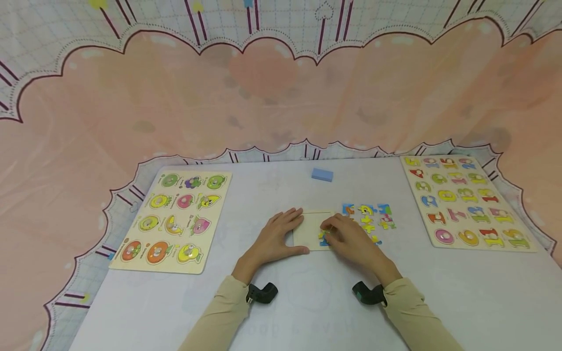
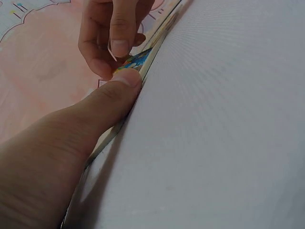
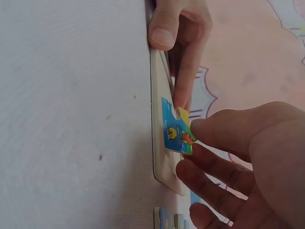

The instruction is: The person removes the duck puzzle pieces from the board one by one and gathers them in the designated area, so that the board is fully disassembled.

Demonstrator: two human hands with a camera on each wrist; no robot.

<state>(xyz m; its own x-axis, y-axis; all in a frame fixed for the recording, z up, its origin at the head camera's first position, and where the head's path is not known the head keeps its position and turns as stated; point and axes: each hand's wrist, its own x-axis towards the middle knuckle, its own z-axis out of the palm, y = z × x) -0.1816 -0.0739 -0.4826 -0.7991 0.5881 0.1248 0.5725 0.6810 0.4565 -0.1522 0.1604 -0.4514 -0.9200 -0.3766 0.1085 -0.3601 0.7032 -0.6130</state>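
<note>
A small pale wooden puzzle tray [image 1: 309, 231] lies flat on the table between both hands. Along its left side rests my left hand [image 1: 274, 238], fingers spread and fairly straight, thumb at the near edge. My right hand [image 1: 352, 242] is over the tray's right part and pinches a jigsaw piece [image 3: 172, 130] between thumb and fingers. That piece is blue with a yellow duck picture and a notch, and it stands tilted against the tray in the right wrist view. In the head view the right fingers hide part of it.
Several loose jigsaw pieces [image 1: 366, 210] lie just right of the tray, some behind the right hand. A blue block [image 1: 322, 174] sits farther back. A fruit puzzle board [image 1: 180, 195] is at left, a number-and-letter board [image 1: 448, 207] at right.
</note>
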